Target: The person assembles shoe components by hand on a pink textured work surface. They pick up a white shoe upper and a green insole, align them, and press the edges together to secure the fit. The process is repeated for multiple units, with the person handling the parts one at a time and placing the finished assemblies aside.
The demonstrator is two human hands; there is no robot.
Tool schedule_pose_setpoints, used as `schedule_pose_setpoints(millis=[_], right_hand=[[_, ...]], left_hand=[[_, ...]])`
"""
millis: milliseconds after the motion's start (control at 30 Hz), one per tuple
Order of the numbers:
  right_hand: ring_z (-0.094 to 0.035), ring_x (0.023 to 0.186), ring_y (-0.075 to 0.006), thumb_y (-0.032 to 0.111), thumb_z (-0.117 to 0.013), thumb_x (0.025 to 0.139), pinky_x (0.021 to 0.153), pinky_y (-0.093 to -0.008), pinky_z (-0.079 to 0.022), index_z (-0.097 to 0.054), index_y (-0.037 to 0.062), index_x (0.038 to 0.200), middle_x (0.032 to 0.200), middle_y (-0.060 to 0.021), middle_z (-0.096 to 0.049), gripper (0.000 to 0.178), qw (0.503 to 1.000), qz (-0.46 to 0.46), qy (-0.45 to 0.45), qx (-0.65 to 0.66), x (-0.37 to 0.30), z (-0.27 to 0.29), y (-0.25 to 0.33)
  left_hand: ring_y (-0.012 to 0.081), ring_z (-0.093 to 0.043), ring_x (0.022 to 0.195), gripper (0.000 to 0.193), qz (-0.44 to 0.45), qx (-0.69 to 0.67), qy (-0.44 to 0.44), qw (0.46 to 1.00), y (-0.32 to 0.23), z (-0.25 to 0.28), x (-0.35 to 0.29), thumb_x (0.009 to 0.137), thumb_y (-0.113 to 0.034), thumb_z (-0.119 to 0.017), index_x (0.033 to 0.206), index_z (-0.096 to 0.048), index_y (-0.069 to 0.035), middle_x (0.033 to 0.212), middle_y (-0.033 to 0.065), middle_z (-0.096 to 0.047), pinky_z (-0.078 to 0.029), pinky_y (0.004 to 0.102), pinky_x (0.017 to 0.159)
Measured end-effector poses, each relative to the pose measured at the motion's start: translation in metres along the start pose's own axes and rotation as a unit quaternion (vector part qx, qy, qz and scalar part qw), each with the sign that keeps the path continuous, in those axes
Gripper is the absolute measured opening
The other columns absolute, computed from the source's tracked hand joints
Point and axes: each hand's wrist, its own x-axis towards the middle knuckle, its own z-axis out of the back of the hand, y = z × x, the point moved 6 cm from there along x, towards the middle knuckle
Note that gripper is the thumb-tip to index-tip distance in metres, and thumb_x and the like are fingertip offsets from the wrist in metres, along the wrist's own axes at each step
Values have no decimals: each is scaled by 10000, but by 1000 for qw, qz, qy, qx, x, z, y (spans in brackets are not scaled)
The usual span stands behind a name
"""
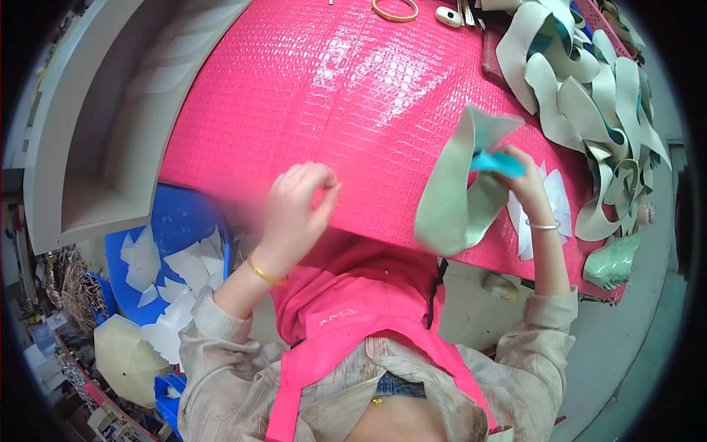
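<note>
Pink quilted-shine tabletop [353,110] fills the middle, up to 12 o'clock. Pale shelf unit [55,147] at 10 o'clock, against the tabletop's left edge. Heap of pale green pieces [589,110] at 2 o'clock, flexible, curved, overlapping. Pink apron [353,317] on the wearer at 6 o'clock. Blue plastic tub or seat [180,202] at 9 o'clock, white scraps [195,265] on it and just below.

Main item: single curved green piece [445,210] at 3 o'clock, bent into a loop near the tabletop's front edge. Right hand [526,184] grasps it by its right side, fingers at a blurred turquoise patch [501,163]. White sheets [557,195] lie just behind that wrist. Left hand [298,195] at 10 o'clock, well apart from the piece, fingers curled, thumb near index; can't tell if anything's pinched.

Small stuff: yellow ring [396,18] at 12, white handheld device [448,16] at 1, gold bangle [263,271] on the left wrist, silver bangle [543,226] on the right.
</note>
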Motion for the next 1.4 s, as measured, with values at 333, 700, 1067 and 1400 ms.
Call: schedule_pose_setpoints(millis=[333, 700, 1067, 1400], right_hand=[[-623, 671, -144, 90, -606, 758, 638, -286, -488, -644, 31, 944, 776, -81, -659, 199, 982, 164, 1, -93, 44, -33, 60], [-451, 1120, -240, -4, -610, 632, 967, -382, -359, -530, 36, 1055, 1117, -75, -503, 432, 901, 297, 43, -314, 4, -43, 126], [-580, 722, -353, 85, -630, 675, 664, -396, -461, -591, 9, 832, 781, -166, -608, 179, 891, 232, 270, -281, 35, -111, 96], [-567, 735, -349, 138, -665, 688, 675, -405, -443, -559, -27, 770, 720, -183, -573, 213, 850, 233, 283, -377, 51, -126, 93]], left_hand=[[284, -567, 728, 400, -294, 2, 423, 857, -90, -88, 6, 594, -217, -732, 910, -548, -54, 751, 116, -548, -421, 383, 833], [305, -541, 871, 140, -37, -175, 145, 973, -52, -78, -33, 822, -67, -533, 919, -551, 32, 917, 162, -532, -446, 352, 755], [320, -450, 1066, 395, -52, 72, 101, 991, -57, -100, -33, 782, -96, -556, 1120, -443, 76, 1138, 189, -440, -409, 366, 885], [237, -486, 901, 402, -81, 184, 136, 970, -59, -107, -19, 758, -127, -559, 1119, -485, 34, 1042, 134, -493, -416, 311, 807]])
